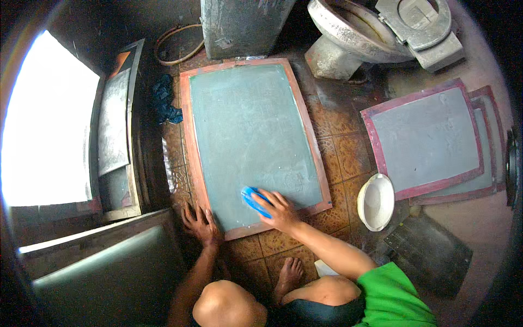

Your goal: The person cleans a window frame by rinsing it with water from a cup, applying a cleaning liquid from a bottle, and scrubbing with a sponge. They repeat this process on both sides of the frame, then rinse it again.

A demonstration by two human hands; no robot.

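Note:
A large screen-printing frame (248,136) with greenish-grey mesh and an orange-pink border lies flat on the tiled floor. On its near part, my right hand (280,211) grips a blue scrub brush (255,202) and holds it down on the mesh. The brush's underside is hidden. At the near left corner, my left hand (202,224) rests against the border with its fingers spread and nothing in them. Small pale specks and a whitish smear show on the mesh ahead of the right hand.
Right of the frame stands a white basin (376,203). Several pink-bordered screens (425,139) lean by the right wall. A toilet (348,38) and a grey slab (239,27) stand at the back. A dark crumpled cloth (165,98) lies left, near more leaning frames (114,122).

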